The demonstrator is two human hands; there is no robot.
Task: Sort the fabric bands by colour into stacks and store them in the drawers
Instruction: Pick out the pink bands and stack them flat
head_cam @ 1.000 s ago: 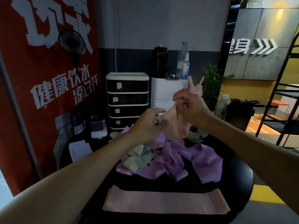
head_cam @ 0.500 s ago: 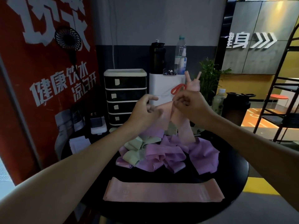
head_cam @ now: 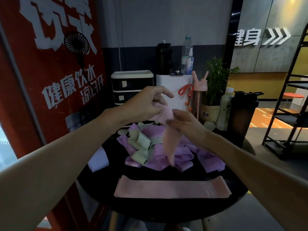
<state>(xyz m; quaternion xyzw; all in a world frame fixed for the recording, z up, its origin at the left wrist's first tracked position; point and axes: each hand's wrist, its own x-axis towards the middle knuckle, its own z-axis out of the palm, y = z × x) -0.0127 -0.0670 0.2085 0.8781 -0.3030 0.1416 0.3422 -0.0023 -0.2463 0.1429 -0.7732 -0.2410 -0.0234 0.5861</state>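
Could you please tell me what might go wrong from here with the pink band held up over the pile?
The lifted pink band hangs down over the purple and green pile; pulling it away might drag other bands along.
The left hand pinches only its top end, and the right hand's grip is blurred, so it could slip.
The pink bottle stands just beyond the hands and may get knocked.

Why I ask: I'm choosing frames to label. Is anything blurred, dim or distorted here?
Head view: the right hand and the hanging pink band are motion-blurred; the left hand is sharper; the black table is dim, yet the flat pink band on it reads clearly; the wide-angle lens bows the shelf rack at the right edge.
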